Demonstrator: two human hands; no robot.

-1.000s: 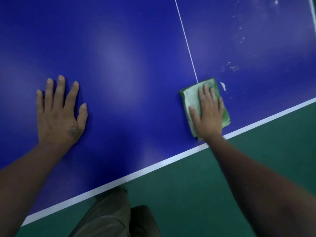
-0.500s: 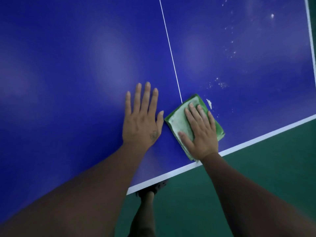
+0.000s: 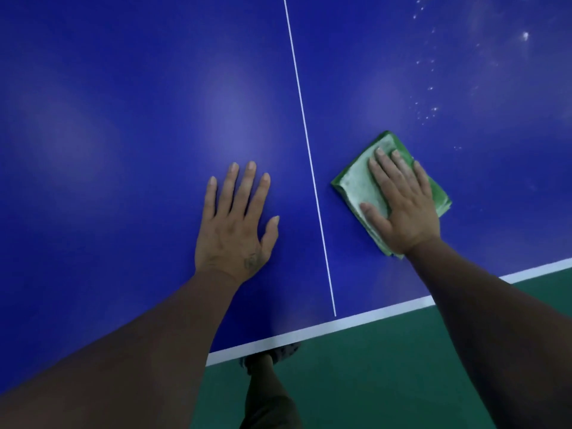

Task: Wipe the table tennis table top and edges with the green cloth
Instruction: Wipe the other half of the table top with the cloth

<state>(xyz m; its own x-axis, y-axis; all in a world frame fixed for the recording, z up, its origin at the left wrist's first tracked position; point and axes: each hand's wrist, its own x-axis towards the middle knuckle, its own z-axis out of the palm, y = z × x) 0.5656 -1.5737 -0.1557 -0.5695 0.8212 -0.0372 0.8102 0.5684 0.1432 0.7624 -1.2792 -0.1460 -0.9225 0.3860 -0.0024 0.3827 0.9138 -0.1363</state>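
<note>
Hands: two (image 3: 235, 230) (image 3: 402, 209); green cloth (image 3: 365, 187): one.

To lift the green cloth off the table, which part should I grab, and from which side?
Probably its exposed left edge. The green cloth lies folded flat on the table, with the right hand pressing on its middle and right part, so the pale strip facing the centre line is the widest free part. Come from that side and pinch the stacked layers there.

Both hands flat on blue table (image 3: 123, 119), right hand (image 3: 402, 209) atop green cloth (image 3: 356, 184)
</note>
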